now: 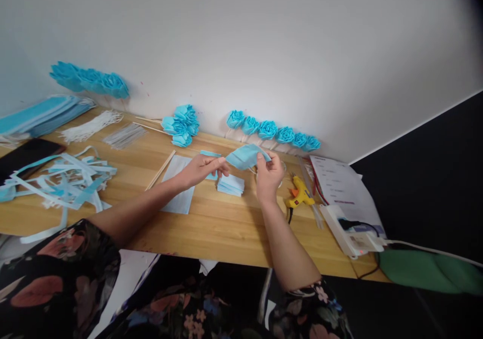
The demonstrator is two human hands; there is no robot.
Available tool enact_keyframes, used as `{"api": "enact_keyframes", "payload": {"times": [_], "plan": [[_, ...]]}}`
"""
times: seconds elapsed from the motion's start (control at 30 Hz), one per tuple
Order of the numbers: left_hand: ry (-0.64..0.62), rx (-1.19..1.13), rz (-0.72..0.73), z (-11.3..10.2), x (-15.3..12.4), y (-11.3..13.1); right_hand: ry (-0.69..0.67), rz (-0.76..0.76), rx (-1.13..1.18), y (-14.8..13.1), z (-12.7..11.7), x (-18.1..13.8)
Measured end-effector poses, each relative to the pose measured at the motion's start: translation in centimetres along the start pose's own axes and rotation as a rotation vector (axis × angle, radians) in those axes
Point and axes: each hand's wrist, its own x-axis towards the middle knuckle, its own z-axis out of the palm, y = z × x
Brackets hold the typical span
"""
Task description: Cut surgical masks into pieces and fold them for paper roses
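Note:
Both hands hold one light blue fabric piece (pixel 244 156) above the wooden table (pixel 211 228). My left hand (pixel 202 169) pinches its left end with thumb and fingers closed. My right hand (pixel 268 174) grips its right end from below, fingers curled. Just beneath the piece lies a small stack of folded blue pieces (pixel 230 184). A flat pale blue sheet (pixel 179 190) rests under my left wrist.
Blue fabric roses (pixel 273 130) line the wall, with another cluster (pixel 182 124) to the left. A yellow glue gun (pixel 301 192), papers (pixel 341 183) and a white power strip (pixel 349 231) sit at right. Cut strips (pixel 64 178), wooden sticks (pixel 160 169) and stacked masks (pixel 41 115) lie at left.

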Motion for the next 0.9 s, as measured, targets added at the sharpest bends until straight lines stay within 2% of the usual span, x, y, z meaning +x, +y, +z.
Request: {"api": "enact_keyframes", "payload": {"times": [0.07,0.13,0.27,0.37,0.5,0.7,0.77,0.9], "plan": [[-0.085,-0.303,-0.135,0.5,0.0,-0.3,-0.085,-0.128,-0.033,-0.3,0.1,-0.7],[-0.09,-0.529,-0.224,0.6,0.3,-0.7,-0.238,-0.315,-0.026,-0.7,0.2,-1.4],[0.038,-0.713,-0.264,0.2,1.2,-1.7,-0.582,-0.606,-0.036,-1.3,0.5,-2.1],[0.175,-0.732,-0.296,-0.4,1.4,-1.9,-0.706,-0.686,-0.133,-1.2,0.7,-2.3],[0.29,-0.716,-0.3,-0.7,1.1,-1.7,-0.718,-0.675,-0.222,-0.5,0.8,-2.2],[0.177,-0.658,-0.257,-0.4,0.9,-1.9,-0.596,-0.562,-0.198,-0.5,0.7,-2.0],[0.176,-0.622,-0.25,-0.4,1.1,-2.2,-0.565,-0.509,-0.202,-0.6,0.6,-1.9],[0.353,-0.427,-0.106,-0.7,1.3,-2.0,-0.439,-0.339,-0.201,-0.6,0.3,-1.9]]}}
